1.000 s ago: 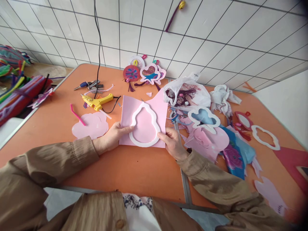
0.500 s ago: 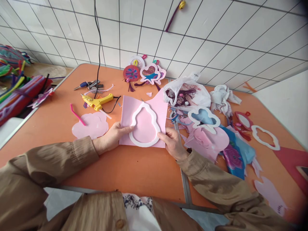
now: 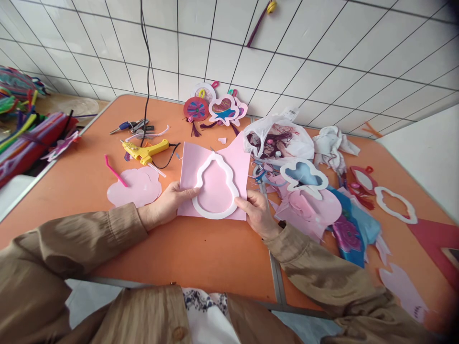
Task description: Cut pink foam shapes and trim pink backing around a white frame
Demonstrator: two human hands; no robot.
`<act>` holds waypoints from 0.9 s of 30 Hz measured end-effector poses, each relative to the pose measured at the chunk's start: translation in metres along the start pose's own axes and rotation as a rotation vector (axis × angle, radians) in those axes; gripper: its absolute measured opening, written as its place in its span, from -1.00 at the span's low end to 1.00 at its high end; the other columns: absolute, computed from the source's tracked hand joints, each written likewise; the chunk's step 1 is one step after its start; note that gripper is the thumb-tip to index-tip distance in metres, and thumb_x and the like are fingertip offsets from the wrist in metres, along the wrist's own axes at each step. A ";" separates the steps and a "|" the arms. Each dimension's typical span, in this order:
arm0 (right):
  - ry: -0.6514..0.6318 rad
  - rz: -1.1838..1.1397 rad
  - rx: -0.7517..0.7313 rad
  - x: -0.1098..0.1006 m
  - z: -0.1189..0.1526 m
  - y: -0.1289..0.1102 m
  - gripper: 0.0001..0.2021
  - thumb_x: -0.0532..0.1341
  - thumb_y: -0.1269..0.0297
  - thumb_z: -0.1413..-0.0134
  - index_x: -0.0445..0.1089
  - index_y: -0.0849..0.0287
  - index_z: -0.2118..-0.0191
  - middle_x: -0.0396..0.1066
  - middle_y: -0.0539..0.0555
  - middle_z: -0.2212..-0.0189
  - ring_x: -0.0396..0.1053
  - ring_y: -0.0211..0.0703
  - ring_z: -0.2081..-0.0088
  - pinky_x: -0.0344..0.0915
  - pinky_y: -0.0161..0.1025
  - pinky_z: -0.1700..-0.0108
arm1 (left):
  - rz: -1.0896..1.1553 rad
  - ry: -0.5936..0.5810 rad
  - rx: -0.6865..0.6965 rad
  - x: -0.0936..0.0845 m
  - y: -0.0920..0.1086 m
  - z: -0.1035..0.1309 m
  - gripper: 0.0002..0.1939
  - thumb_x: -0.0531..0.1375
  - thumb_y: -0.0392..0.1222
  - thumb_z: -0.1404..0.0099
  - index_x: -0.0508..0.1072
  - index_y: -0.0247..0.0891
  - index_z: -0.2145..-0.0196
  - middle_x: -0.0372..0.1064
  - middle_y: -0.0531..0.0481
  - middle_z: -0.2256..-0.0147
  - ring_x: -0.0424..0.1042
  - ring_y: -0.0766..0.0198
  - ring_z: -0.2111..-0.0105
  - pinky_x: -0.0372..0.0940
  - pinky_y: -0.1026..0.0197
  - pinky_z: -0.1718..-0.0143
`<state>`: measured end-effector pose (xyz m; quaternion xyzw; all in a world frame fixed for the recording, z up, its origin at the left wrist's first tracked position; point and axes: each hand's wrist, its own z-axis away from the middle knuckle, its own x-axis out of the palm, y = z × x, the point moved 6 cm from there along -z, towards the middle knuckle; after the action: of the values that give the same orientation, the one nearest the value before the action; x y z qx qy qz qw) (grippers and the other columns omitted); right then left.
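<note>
Above the orange surface, the left hand and right hand pinch a white gourd-shaped frame against pink sheet material.

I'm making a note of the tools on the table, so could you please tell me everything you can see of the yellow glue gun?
The glue gun has a bright yellow body, seemingly plastic, and lies on its side on the orange table, beyond the left hand, which does not touch it. Its nozzle points to the far left, and its handle reaches right. A pale, translucent stick shows near its trigger side. A dark cord curls beside the handle. Whether it is hot cannot be told.
</note>
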<state>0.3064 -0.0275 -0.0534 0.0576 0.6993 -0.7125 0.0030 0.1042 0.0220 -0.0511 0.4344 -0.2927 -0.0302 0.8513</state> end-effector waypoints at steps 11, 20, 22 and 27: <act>0.010 -0.006 0.021 0.001 0.000 0.000 -0.63 0.27 0.06 -0.01 0.15 0.13 0.60 -0.06 -0.10 0.61 -0.13 -0.32 0.51 -0.10 -0.28 0.46 | 0.009 -0.003 0.003 0.000 0.000 -0.001 -0.58 0.54 -0.09 0.01 0.63 -0.43 0.26 0.65 -0.24 0.30 0.65 -0.06 0.29 0.55 0.07 0.24; 0.013 0.009 0.019 0.001 0.000 -0.001 -0.61 0.27 0.06 0.00 0.13 0.13 0.60 -0.10 -0.10 0.60 -0.15 -0.32 0.50 -0.11 -0.27 0.45 | -0.015 -0.006 0.008 -0.001 0.000 -0.001 -0.59 0.52 -0.09 -0.03 0.63 -0.42 0.24 0.65 -0.26 0.26 0.65 -0.10 0.25 0.55 0.03 0.20; 0.014 0.010 0.019 0.001 0.000 -0.001 -0.60 0.27 0.05 -0.02 0.12 0.13 0.60 -0.11 -0.10 0.60 -0.16 -0.31 0.50 -0.11 -0.26 0.45 | -0.012 -0.010 0.006 -0.001 0.000 -0.001 -0.59 0.52 -0.09 -0.03 0.63 -0.42 0.23 0.65 -0.26 0.27 0.65 -0.11 0.24 0.55 0.02 0.19; 0.011 0.012 0.012 0.000 0.001 -0.001 -0.61 0.26 0.07 -0.06 0.11 0.14 0.58 -0.09 -0.09 0.59 -0.14 -0.30 0.49 -0.13 -0.23 0.43 | 0.000 -0.018 0.019 0.000 0.000 -0.001 -0.58 0.53 -0.09 -0.02 0.63 -0.42 0.23 0.65 -0.24 0.30 0.65 -0.11 0.24 0.55 0.03 0.19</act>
<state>0.3060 -0.0289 -0.0527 0.0655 0.6946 -0.7164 0.0030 0.1045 0.0229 -0.0515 0.4422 -0.3009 -0.0312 0.8444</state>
